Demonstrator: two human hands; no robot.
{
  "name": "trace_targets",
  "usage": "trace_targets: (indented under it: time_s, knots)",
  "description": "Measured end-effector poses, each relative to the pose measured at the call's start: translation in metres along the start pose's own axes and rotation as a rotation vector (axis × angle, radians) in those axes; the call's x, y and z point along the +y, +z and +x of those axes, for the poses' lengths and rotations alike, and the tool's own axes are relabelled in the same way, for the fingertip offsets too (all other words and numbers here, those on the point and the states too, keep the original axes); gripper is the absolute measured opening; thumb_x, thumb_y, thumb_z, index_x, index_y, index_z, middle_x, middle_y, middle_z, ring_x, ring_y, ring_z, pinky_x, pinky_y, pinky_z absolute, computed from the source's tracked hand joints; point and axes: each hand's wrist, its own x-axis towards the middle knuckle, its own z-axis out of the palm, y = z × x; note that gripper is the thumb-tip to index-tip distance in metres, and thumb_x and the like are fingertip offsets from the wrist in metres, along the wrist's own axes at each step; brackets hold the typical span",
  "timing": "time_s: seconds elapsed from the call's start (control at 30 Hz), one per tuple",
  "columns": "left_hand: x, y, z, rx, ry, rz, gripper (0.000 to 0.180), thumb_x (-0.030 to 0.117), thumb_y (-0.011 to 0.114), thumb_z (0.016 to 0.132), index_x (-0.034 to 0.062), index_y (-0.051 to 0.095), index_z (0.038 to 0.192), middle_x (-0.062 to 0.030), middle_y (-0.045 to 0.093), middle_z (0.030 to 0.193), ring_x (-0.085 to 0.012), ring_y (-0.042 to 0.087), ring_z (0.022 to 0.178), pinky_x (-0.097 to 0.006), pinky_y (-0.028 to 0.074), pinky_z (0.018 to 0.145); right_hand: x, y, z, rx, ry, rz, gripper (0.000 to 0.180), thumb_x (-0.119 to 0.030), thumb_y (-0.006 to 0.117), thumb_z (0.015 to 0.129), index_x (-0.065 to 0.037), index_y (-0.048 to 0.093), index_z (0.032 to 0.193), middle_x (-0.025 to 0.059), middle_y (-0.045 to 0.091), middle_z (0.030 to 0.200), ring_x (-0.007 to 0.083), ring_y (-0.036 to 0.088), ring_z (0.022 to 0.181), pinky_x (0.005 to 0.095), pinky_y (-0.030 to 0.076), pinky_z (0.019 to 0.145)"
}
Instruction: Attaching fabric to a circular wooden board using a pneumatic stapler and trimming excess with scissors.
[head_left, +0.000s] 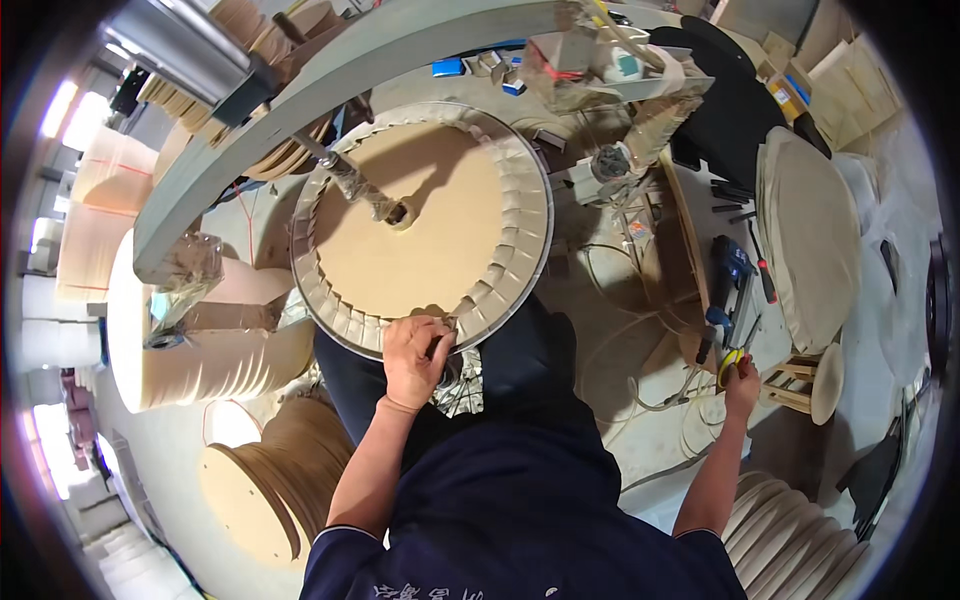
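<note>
Fibreboard disc (pixel 420 215): round, pleated white rim.
Left hand (pixel 415 358): disc's 6 o'clock, grip pinching rim pleats.
Right hand (pixel 742 375): grip around yellow tool (pixel 729 362).

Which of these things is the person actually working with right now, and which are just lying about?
In use:
- round wooden disc with pleated edging
- left hand on its near rim
- right hand at a yellow tool

Lying about:
- blue power tool
- stacked discs, right
- wooden spool, lower left

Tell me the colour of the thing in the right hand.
Yellow with some black, a small round object in the right hand; head view.
</note>
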Motion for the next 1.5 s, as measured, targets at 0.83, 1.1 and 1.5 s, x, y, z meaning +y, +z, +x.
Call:
trace_targets:
  time_s: [0.83, 1.1, 1.5]
  knots:
    - [-0.022, -0.026, -0.042, 0.108, 0.011, -0.156, 0.023, 0.006, 0.083, 0.081, 0.0094, 0.073, 0.101, -0.0064, 0.072, 0.100, -0.0277, 0.067, 0.093, -0.041, 0.051, 0.085, -0.149, -0.028, -0.076, -0.171, 0.101, 1.140, 0.015, -0.018, 0.069, 0.101, -0.011, 0.058, 0.108, -0.0002, 0.054, 0.080, 0.0112, 0.056, 0.070, 0.0270, 0.044, 0.062]
    - [-0.025, -0.030, 0.002, -0.050, -0.022, 0.045, 0.055, 0.029, 0.083, 0.083, 0.0065, 0.067, 0.131, -0.0137, 0.061, 0.133, -0.0362, 0.055, 0.126, -0.047, 0.045, 0.105, -0.285, 0.015, -0.114, -0.586, -0.082, 0.975, 0.027, -0.004, 0.076, 0.095, -0.010, 0.056, 0.113, 0.0017, 0.061, 0.089, 0.0085, 0.060, 0.072, 0.0246, 0.048, 0.058]
    - [0.007, 0.020, 0.010, 0.109, -0.055, -0.080, 0.010, 0.012, 0.081, 0.082, 0.0128, 0.074, 0.090, -0.0025, 0.063, 0.085, -0.0254, 0.060, 0.085, -0.039, 0.045, 0.081, -0.329, 0.016, -0.153, -0.693, -0.107, 0.865, 0.027, -0.009, 0.077, 0.095, -0.007, 0.056, 0.112, -0.0009, 0.060, 0.080, 0.0052, 0.056, 0.068, 0.0224, 0.044, 0.062]
